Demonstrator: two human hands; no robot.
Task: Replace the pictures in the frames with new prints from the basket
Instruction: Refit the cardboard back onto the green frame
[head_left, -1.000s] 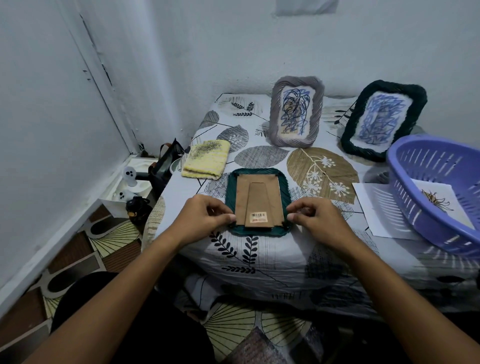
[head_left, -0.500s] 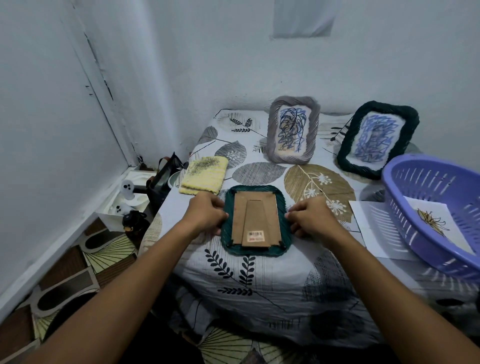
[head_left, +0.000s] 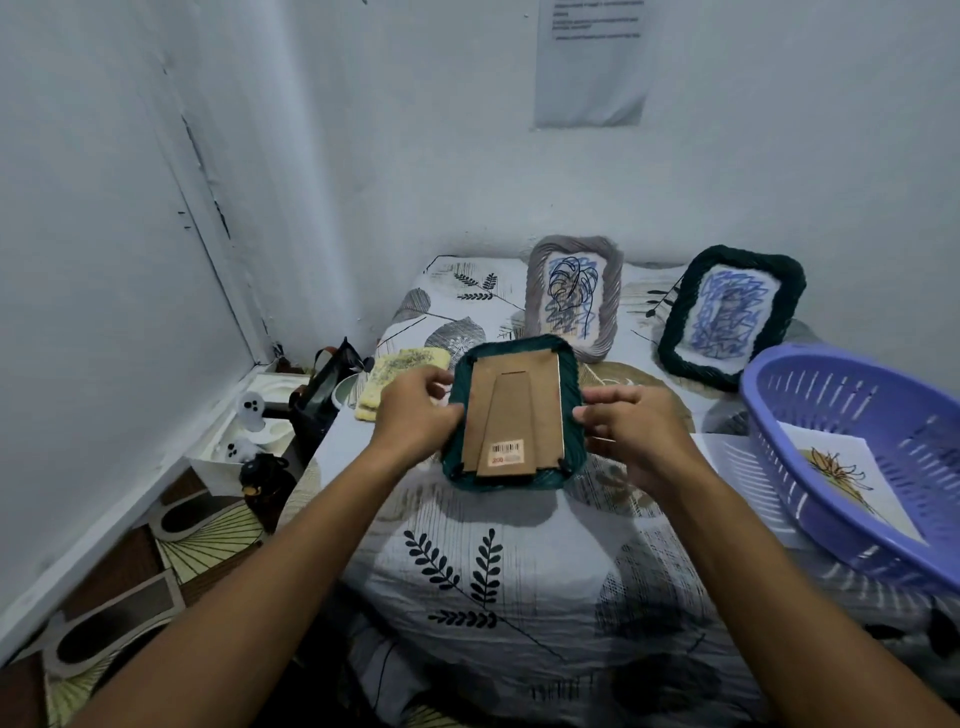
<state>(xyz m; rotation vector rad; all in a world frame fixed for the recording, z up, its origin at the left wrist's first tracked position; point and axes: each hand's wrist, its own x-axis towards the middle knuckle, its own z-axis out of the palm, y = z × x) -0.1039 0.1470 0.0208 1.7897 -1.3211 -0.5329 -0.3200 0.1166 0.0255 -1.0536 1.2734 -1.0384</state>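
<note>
A dark green frame (head_left: 570, 384) with its brown cardboard back and stand facing me is lifted off the table, tilted up at its far end. My left hand (head_left: 415, 415) grips its left edge and my right hand (head_left: 631, 431) grips its right edge. A grey frame (head_left: 574, 296) with a blue scribble picture stands at the back. Another dark green frame (head_left: 732, 317) with a blue scribble leans to its right. The purple basket (head_left: 810, 467) at the right holds a print (head_left: 852, 478) with a yellow flower drawing.
A yellow cloth (head_left: 400, 369) lies on the leaf-patterned tablecloth (head_left: 498, 561) behind my left hand. A white sheet (head_left: 727, 457) lies partly under the basket. Walls close in at the left and back. Small items and a black bag (head_left: 322, 395) sit on the floor at the left.
The face-down green frame has been raised off the table by both hands and tilted up. The camera view has also tipped upward.
</note>
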